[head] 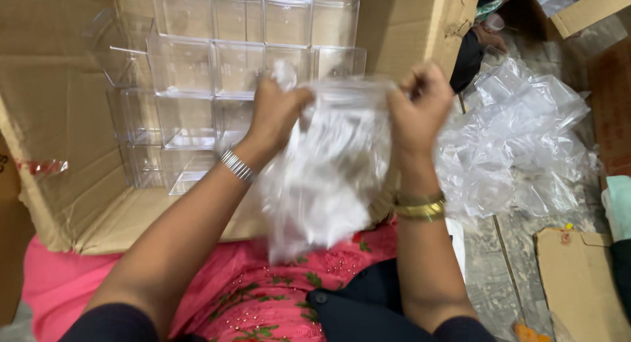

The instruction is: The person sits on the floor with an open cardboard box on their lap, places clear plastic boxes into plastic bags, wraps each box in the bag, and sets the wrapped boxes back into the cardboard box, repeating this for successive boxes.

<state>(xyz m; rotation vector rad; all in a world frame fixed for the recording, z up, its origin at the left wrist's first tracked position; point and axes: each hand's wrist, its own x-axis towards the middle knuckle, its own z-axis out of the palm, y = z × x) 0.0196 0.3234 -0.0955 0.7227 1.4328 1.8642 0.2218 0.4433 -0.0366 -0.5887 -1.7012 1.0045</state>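
From the head camera, both hands are raised in the middle of the scene, holding a crumpled clear plastic bag (pixel 325 171) between them. The left hand (pixel 276 112) has its grip pinched shut on the bag's upper left edge, and the right hand (pixel 420 105) has its grip curled tight on the upper right edge, so the top of the bag is stretched between the two fists while the rest hangs down over the person's lap. A silver bangle (pixel 236 166) sits on the left wrist and gold bangles (pixel 419 207) on the right wrist. Behind the hands, on the far left, a large open brown cardboard box (pixel 59 118) lies on its side, holding stacked clear square plastic containers (pixel 236 66) in rows. To the right, a loose heap of clear plastic bags (pixel 519 138) rests on the floor. At the near right lies a flat piece of brown cardboard (pixel 578 283). Pink patterned fabric (pixel 263 296) covers the lap below the bag
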